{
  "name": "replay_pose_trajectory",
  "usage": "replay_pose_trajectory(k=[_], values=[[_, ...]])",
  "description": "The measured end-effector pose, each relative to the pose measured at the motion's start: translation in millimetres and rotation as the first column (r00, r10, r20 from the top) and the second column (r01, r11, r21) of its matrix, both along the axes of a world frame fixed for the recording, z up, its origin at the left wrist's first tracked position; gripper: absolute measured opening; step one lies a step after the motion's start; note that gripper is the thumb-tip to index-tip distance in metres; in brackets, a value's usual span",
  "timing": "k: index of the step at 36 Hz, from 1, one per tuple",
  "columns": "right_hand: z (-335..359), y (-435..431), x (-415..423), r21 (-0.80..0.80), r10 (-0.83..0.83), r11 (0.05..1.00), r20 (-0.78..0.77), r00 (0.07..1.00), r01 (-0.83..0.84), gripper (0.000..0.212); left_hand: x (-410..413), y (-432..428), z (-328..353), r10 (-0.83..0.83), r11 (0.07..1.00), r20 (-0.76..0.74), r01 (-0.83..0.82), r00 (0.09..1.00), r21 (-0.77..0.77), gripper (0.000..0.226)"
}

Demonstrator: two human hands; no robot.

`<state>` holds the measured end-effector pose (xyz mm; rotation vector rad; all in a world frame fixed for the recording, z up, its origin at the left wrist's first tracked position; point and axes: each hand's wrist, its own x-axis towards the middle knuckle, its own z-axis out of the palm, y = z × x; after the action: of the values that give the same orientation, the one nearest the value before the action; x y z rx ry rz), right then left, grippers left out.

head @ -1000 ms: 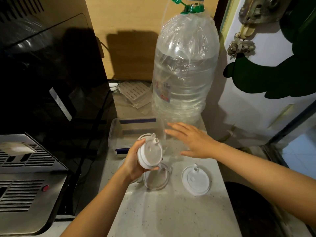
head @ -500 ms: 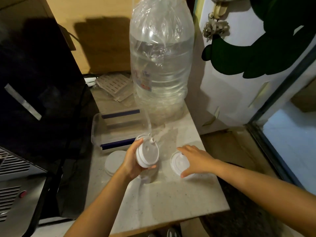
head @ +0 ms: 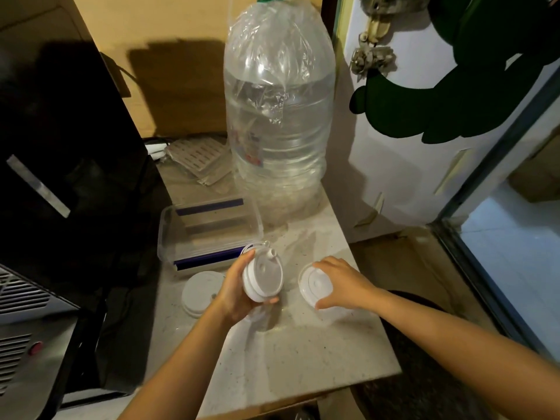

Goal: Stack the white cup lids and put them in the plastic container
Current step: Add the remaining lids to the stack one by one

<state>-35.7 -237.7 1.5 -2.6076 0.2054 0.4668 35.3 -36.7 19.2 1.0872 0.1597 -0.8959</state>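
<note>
My left hand (head: 235, 287) holds a small stack of white cup lids (head: 264, 275) tilted on edge above the counter, spout side up. My right hand (head: 344, 283) has its fingers around the rim of a single white lid (head: 313, 283) that lies on the counter to the right. Another white lid (head: 201, 291) lies flat on the counter to the left of my left hand. A further lid (head: 260, 318) is partly hidden under the stack. The clear plastic container (head: 169, 234) with blue clips stands open just behind the lids.
A very large clear water bottle (head: 280, 125) stands behind the container. A black appliance (head: 60, 165) and a metal machine (head: 27, 328) fill the left side. The counter's front edge (head: 303, 398) and right edge (head: 372, 313) are close; a white door (head: 400, 165) is at right.
My right hand came down from near the bottle onto the right-hand lid and now grips its rim. The left hand has kept the stack in place. The camera shifted.
</note>
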Motion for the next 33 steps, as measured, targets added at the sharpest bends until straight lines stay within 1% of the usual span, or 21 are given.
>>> replay_pose_trajectory(k=[3, 6, 10, 13, 17, 21, 27, 33], values=[[15.5, -0.4, 7.5, 0.072, -0.062, 0.996, 0.076, 0.995, 0.057, 0.087, 0.9, 0.7, 4.1, 0.002, 1.0, -0.001, -0.002, 1.0, -0.017, 0.026], [38.8, 3.9, 17.7, 0.172, -0.1, 0.983, 0.177, 0.979, 0.07, 0.089, 1.8, 0.3, 10.8, 0.007, 0.999, 0.018, -0.006, 1.0, -0.049, 0.037], [70.8, 16.9, 28.7, 0.297, -0.111, 0.955, 0.318, 0.942, 0.012, 0.086, 3.3, -1.3, 21.2, 0.045, 0.993, 0.067, -0.037, 0.997, -0.109, 0.033], [86.8, 28.9, 34.8, 0.351, -0.094, 0.935, 0.367, 0.925, -0.044, 0.086, 6.1, -0.9, 25.9, 0.04, 0.987, 0.118, -0.02, 0.992, -0.16, 0.036], [94.7, 43.0, 40.6, 0.368, -0.042, 0.922, 0.409, 0.911, -0.123, 0.086, 8.1, -1.2, 35.6, 0.031, 0.976, 0.174, 0.008, 0.984, -0.218, 0.043], [94.4, 52.2, 45.3, 0.342, 0.014, 0.923, 0.429, 0.903, -0.177, 0.088, 11.0, -0.2, 42.7, 0.075, 0.966, 0.154, -0.034, 0.985, -0.256, 0.043], [98.1, 58.4, 49.8, 0.334, 0.064, 0.913, 0.45, 0.891, -0.234, 0.088, 13.5, 4.0, 47.3, 0.109, 0.965, 0.171, -0.062, 0.979, -0.255, 0.044], [100.4, 64.8, 53.3, 0.343, 0.094, 0.902, 0.439, 0.893, -0.263, 0.09, 13.1, 6.0, 52.4, 0.124, 0.964, 0.165, -0.08, 0.979, -0.255, 0.045]])
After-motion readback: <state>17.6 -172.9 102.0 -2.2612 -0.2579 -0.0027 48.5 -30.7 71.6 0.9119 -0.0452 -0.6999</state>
